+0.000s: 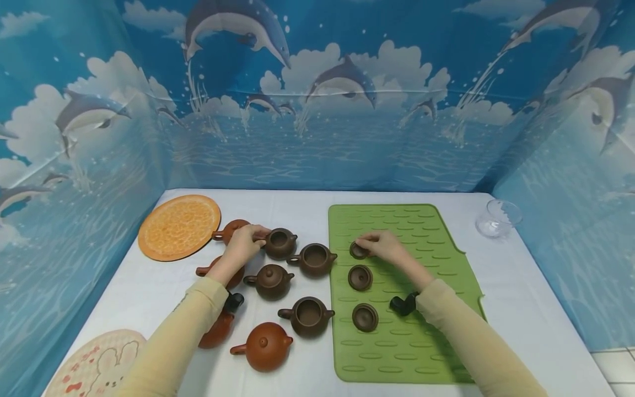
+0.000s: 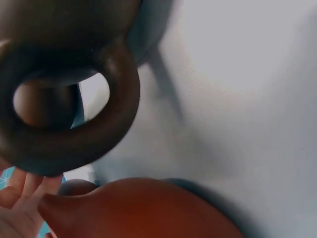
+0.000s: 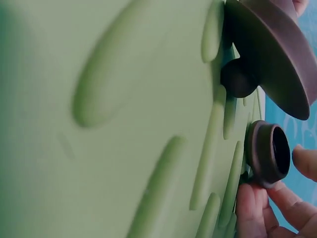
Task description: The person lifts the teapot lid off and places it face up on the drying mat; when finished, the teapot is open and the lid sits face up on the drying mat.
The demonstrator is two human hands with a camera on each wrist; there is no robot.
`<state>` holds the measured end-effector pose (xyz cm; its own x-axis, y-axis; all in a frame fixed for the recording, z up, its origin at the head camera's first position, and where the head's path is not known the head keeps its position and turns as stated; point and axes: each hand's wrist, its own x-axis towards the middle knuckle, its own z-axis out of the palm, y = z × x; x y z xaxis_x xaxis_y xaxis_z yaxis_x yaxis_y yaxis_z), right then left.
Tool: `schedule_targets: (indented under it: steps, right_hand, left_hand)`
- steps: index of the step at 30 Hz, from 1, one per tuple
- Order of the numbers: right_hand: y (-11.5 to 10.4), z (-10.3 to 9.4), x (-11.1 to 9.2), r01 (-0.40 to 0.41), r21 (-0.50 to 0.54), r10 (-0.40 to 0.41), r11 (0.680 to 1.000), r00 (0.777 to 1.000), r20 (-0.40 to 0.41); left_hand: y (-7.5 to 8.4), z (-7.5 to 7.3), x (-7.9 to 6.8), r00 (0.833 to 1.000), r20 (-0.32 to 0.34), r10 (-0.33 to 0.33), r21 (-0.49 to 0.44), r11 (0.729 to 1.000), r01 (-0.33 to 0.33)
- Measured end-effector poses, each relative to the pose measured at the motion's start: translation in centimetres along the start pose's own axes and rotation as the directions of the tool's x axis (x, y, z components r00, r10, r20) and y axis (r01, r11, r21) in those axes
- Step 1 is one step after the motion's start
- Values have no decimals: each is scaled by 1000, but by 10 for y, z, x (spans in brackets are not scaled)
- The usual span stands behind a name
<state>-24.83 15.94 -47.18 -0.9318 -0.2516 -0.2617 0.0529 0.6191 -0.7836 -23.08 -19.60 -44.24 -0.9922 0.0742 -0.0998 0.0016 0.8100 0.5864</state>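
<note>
My left hand point(image 1: 243, 245) grips the handle of an open, lidless dark brown teapot point(image 1: 280, 243) at the back of the group; in the left wrist view its fingers point(image 2: 29, 186) are partly hidden behind another handle point(image 2: 74, 144). My right hand point(image 1: 384, 245) holds a small dark lid point(image 1: 358, 250) by its edge, low over the green mat point(image 1: 421, 353). That lid point(image 3: 267, 151) is turned hollow side out, fingers beneath it and thumb close to its rim. Two more upturned lids, a middle one point(image 1: 360, 277) and a front one point(image 1: 365, 317), lie in line with it.
Two more lidless dark teapots point(image 1: 315, 259) point(image 1: 310, 316), a lidded one point(image 1: 271, 281) and several orange-brown teapots point(image 1: 266, 346) stand left of the mat. An orange round mat point(image 1: 178, 227) lies back left, a rabbit mat point(image 1: 96, 366) front left. A clear glass point(image 1: 498, 219) stands back right.
</note>
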Motion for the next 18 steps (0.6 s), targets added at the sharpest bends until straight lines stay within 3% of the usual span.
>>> schedule_targets:
  steps: [4, 10, 14, 18]
  right_hand:
    - [2, -2, -1, -3, -23, 3, 1000, 1000, 5]
    - [3, -9, -5, -23, -32, 24, 999, 1000, 19]
    - [-3, -13, -10, -4, -49, 4, 999, 1000, 1]
    - [-24, -11, -18, 77, -71, -79, 995, 997, -18]
  left_hand:
    - [2, -4, -3, 1000, 4, 24, 13, 1000, -24]
    - [10, -18, -15, 992, -27, 120, 26, 992, -120]
    - [14, -30, -31, 980, -27, 197, 14, 980, -197]
    - [12, -35, -53, 969, 22, 245, -7, 970, -245]
